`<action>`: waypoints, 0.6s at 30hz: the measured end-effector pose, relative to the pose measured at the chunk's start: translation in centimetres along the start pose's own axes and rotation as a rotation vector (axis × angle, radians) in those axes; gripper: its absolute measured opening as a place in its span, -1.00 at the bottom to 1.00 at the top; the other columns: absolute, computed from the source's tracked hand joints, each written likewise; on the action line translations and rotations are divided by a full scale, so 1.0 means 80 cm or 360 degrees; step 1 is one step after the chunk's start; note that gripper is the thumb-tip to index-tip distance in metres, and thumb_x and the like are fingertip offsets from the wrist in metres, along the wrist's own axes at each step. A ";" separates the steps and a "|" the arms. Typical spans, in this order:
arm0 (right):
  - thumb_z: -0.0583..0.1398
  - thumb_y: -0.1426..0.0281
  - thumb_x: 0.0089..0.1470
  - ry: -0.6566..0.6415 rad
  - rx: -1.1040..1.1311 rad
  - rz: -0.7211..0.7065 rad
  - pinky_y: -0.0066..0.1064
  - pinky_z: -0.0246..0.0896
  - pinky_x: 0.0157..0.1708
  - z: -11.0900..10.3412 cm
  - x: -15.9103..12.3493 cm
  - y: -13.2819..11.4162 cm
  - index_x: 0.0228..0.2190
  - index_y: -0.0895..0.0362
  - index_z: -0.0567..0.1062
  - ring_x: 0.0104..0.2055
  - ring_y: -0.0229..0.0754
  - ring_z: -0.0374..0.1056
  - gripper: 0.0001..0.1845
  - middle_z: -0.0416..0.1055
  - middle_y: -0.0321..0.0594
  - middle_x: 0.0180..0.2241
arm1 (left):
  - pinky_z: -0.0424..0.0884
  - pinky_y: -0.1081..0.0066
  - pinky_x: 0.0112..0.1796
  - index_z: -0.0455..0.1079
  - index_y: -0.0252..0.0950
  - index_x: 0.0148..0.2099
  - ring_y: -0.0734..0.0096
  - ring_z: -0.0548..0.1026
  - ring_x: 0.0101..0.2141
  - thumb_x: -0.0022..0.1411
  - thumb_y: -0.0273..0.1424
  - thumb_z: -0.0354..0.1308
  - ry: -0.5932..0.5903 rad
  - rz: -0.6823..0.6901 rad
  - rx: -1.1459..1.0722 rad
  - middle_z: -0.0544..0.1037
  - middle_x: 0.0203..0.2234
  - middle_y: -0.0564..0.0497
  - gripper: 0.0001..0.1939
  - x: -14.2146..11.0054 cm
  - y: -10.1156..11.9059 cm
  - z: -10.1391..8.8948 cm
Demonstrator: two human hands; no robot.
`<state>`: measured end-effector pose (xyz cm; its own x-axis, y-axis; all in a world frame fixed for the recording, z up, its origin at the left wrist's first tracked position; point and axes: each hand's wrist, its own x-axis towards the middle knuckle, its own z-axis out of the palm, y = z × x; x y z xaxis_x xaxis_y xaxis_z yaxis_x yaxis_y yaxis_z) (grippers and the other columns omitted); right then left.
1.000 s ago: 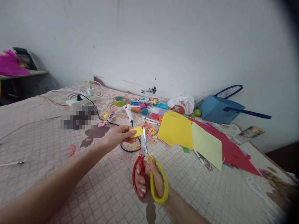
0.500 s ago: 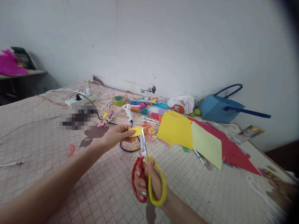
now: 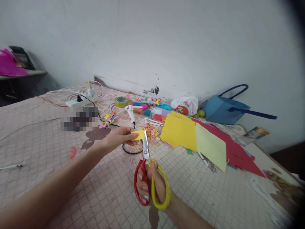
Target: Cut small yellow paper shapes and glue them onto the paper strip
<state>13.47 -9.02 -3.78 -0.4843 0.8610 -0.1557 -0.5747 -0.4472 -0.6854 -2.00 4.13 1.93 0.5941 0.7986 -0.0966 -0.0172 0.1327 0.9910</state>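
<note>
Between the thumb and fingers of my left hand is a small yellow piece of paper, held out to the right. My right hand grips a pair of scissors with one red and one yellow handle, fingers through the loops. The blades point away from me and meet the right edge of the yellow piece. Just behind lie a heap of tiny colourful paper scraps and a white glue gun, its black cord looping beneath my left hand.
Yellow sheets, a pale green sheet and red sheets lie to the right. A blue bag stands against the wall. Green tape, a decorated stick and a power strip sit further back left.
Almost nothing differs. The view has shifted very slightly, and both hands keep nearly the same place with the paper and the scissors.
</note>
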 end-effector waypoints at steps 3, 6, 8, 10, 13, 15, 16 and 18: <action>0.00 -0.21 -0.10 0.0049 -0.0014 -0.0023 -0.60 -0.02 -0.82 -0.002 0.000 0.005 -0.52 0.10 0.26 -0.81 -0.45 -0.09 -0.41 0.06 -0.51 -0.75 | 0.36 0.57 -0.44 0.33 -0.38 -0.42 0.60 0.43 -0.54 0.00 -0.24 0.25 0.0007 -0.0004 0.0016 0.50 -0.57 0.06 -0.71 0.000 0.001 -0.002; -0.05 -0.23 -0.09 0.0117 -0.0141 -0.0115 -0.59 -0.04 -0.82 -0.001 0.001 0.003 -0.53 0.09 0.23 -0.81 -0.44 -0.11 -0.39 0.01 -0.52 -0.75 | 0.36 0.56 -0.45 0.33 -0.38 -0.42 0.58 0.45 -0.53 -0.02 -0.23 0.26 0.0026 -0.0057 0.0074 0.51 -0.56 0.06 -0.71 0.001 0.001 -0.006; -0.15 -0.26 -0.08 0.0252 -0.0380 -0.0164 -0.57 -0.05 -0.81 -0.003 0.003 -0.008 -0.53 0.08 0.20 -0.80 -0.42 -0.11 -0.35 -0.01 -0.52 -0.75 | 0.37 0.55 -0.45 0.32 -0.37 -0.43 0.56 0.46 -0.53 -0.04 -0.23 0.26 0.0062 -0.0095 0.0146 0.51 -0.56 0.06 -0.70 0.003 0.000 -0.008; -0.25 -0.23 -0.03 0.0544 -0.0961 -0.0205 -0.53 -0.02 -0.79 -0.012 0.006 -0.030 -0.52 0.07 0.20 -0.79 -0.38 -0.05 -0.35 0.03 -0.49 -0.74 | 0.37 0.53 -0.45 0.31 -0.37 -0.44 0.54 0.46 -0.53 -0.07 -0.24 0.28 0.0115 -0.0105 0.0229 0.50 -0.58 0.07 -0.70 0.005 -0.002 -0.008; -0.09 -0.11 0.02 0.1169 -0.2093 -0.0324 -0.44 0.11 -0.66 -0.041 0.007 -0.077 -0.49 0.08 0.29 -0.69 -0.26 0.18 -0.47 0.19 -0.39 -0.69 | 0.37 0.52 -0.46 0.32 -0.36 -0.44 0.52 0.46 -0.55 -0.08 -0.24 0.28 0.0141 -0.0120 0.0314 0.49 -0.59 0.08 -0.70 0.007 -0.007 -0.004; 0.14 0.01 -0.10 0.1404 -0.2316 -0.0393 -0.37 0.18 -0.47 -0.069 0.004 -0.110 -0.44 0.10 0.36 -0.47 -0.13 0.31 -0.60 0.34 -0.25 -0.55 | 0.38 0.50 -0.45 0.33 -0.37 -0.43 0.50 0.46 -0.54 -0.08 -0.22 0.27 0.0109 -0.0148 0.0333 0.49 -0.59 0.07 -0.69 0.007 -0.011 0.001; 0.18 0.09 -0.11 0.1540 -0.2415 -0.0413 -0.33 0.18 -0.39 -0.084 0.001 -0.125 -0.40 0.12 0.38 -0.38 -0.07 0.34 -0.65 0.39 -0.17 -0.47 | 0.38 0.50 -0.45 0.34 -0.37 -0.43 0.50 0.46 -0.54 -0.08 -0.20 0.26 0.0095 -0.0160 0.0336 0.50 -0.58 0.06 -0.68 0.007 -0.013 0.004; 0.18 0.22 -0.10 0.1735 -0.2585 -0.0442 -0.26 0.14 -0.25 -0.111 -0.006 -0.149 -0.29 0.15 0.40 -0.22 0.02 0.33 -0.67 0.41 -0.04 -0.32 | 0.37 0.50 -0.46 0.34 -0.37 -0.43 0.49 0.46 -0.54 -0.07 -0.19 0.26 0.0056 -0.0182 0.0320 0.50 -0.57 0.05 -0.68 0.007 -0.017 0.009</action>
<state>26.41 -1.92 -1.85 0.4005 0.8963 0.1904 0.7961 -0.2375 -0.5567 -1.05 3.94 0.59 0.5543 0.8056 -0.2093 0.2116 0.1067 0.9715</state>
